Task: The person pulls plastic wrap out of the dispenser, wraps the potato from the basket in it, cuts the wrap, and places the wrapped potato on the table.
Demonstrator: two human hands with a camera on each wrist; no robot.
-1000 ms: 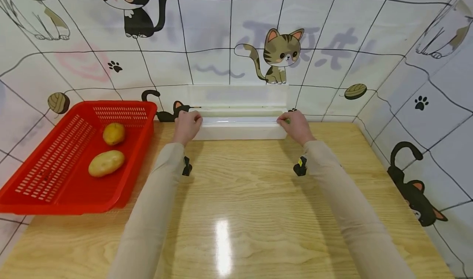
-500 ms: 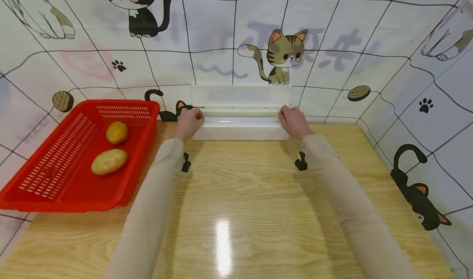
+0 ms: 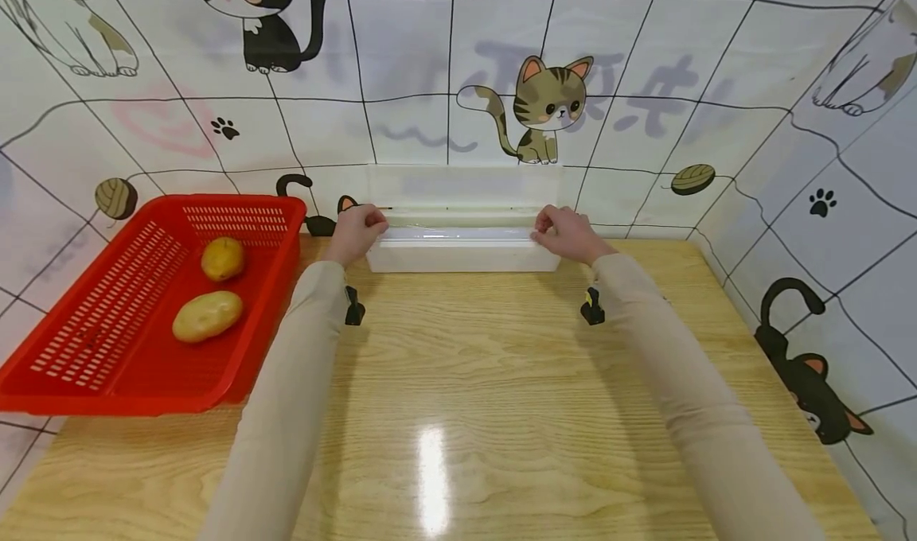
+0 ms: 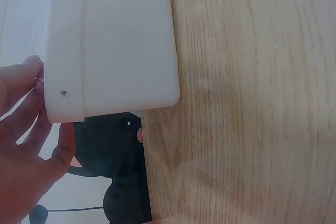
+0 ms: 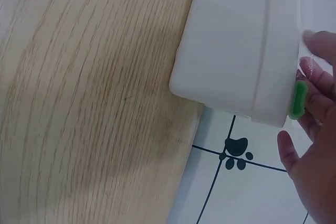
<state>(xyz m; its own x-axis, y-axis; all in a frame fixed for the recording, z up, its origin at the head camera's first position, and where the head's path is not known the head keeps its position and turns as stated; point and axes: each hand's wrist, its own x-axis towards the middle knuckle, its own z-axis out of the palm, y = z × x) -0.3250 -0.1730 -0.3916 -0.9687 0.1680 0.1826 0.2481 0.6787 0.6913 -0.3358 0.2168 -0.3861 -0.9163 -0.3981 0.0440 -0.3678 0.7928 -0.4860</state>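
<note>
A long white cling film dispenser (image 3: 464,257) stands at the table's back edge with its lid (image 3: 464,184) raised against the wall. Clear cling film (image 3: 458,233) lies along its top. My left hand (image 3: 354,233) is at the left end, pinching the film's edge; in the left wrist view those fingers (image 4: 23,85) bend behind the box's front rim. At the right end my right hand (image 3: 569,235) pinches the film between thumb and fingers. Beside its fingers, the right wrist view shows a green slider (image 5: 298,99) on the rim.
On the left of the wooden table (image 3: 458,382) is a red plastic basket (image 3: 154,386) holding a potato (image 3: 208,317) and a round yellow fruit or vegetable (image 3: 223,258). A cat-patterned wall covering (image 3: 408,64) borders the back and right side.
My right hand has come up slightly from the green slider, then inward to the film. My left hand has shifted a little up and left. The basket and dispenser stay put.
</note>
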